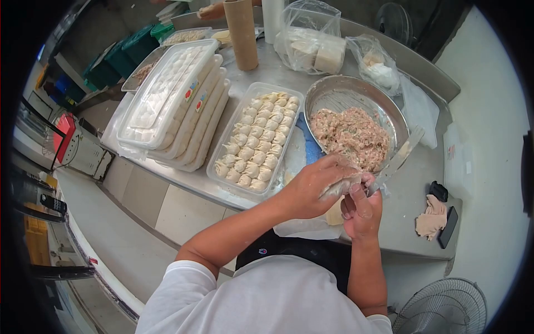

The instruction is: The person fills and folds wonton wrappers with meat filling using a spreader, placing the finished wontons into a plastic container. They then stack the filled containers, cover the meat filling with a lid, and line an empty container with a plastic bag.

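My left hand (pixel 324 185) is closed, its fingers bent and dusted white; what they hold is hidden. Against it, my right hand (pixel 363 214) grips a flat metal spatula (pixel 401 157) whose smeared blade points up and right. Just beyond both hands sits a round steel bowl (pixel 404 119) with minced meat filling (pixel 356 136) in it. Pale dough wrappers (pixel 334 214) lie partly hidden below my hands. To the left, a clear plastic tray (pixel 212 167) holds rows of folded dumplings (pixel 258 139).
Stacked lidded containers of dumplings (pixel 167 106) stand at the left table edge. Behind are a cardboard tube (pixel 241 36), bagged wrappers (pixel 317 50) and a plastic bag (pixel 375 61). A phone (pixel 448 227) and cloth (pixel 431 219) lie right. Another person's hand (pixel 211 11) shows at the back.
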Demonstrator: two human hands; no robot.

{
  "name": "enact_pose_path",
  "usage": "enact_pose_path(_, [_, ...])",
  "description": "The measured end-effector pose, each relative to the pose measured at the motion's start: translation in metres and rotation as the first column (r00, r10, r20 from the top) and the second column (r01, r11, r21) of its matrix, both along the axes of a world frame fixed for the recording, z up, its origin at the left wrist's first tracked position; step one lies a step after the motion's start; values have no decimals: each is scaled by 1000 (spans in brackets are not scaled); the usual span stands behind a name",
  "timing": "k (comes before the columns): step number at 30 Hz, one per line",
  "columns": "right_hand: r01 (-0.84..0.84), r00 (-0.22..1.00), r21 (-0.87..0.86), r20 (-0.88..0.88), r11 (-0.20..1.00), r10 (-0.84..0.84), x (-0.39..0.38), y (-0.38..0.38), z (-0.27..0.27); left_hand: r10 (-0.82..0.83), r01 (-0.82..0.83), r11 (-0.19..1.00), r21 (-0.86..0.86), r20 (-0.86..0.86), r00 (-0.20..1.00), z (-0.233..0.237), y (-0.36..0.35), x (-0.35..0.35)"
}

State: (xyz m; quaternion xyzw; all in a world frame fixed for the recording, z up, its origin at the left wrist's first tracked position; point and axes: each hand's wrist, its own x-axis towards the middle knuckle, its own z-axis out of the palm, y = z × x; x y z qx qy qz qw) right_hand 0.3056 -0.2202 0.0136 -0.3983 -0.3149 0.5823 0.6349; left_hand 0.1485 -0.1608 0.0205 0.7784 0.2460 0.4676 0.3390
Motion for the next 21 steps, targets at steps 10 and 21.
enact_pose_path(10, [11,957,-79,291,997,12,42,-18,-15,365,-305,931,201,-557,746,4,170,-106])
enact_pose_path(21, [274,903,-138,376,952,-206,93,-70,-67,58,-220,921,-322,-445,894,-26,240,-123])
